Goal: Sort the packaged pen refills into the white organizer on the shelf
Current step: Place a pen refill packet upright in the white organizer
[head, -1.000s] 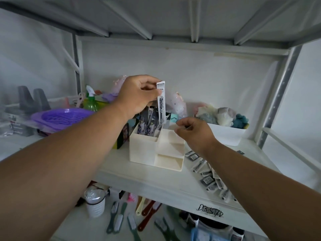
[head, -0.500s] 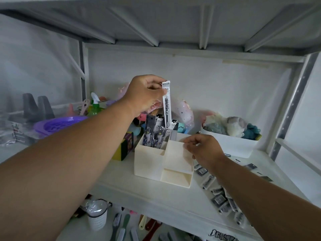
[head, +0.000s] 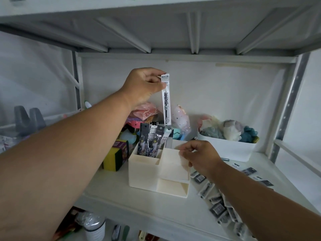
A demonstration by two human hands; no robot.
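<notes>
Refill packets point(head: 224, 211) under right forearm

organizer point(head: 147, 173) mid-shelf | bin point(head: 225, 150) behind-right | loose refills point(head: 217, 206) right

White metal shelving point(head: 139, 204) stands against a pale wall point(head: 199, 87), an upper shelf point(head: 156, 30) overhead, in soft daylight

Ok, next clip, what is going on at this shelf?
A person is putting packaged pen refills into a white organizer on the shelf. The left hand pinches one refill packet by its top and holds it upright above the back compartment, where several packets already stand. The right hand rests on the organizer's right side, its grip hard to make out. More packets lie loose on the shelf to the right.
</notes>
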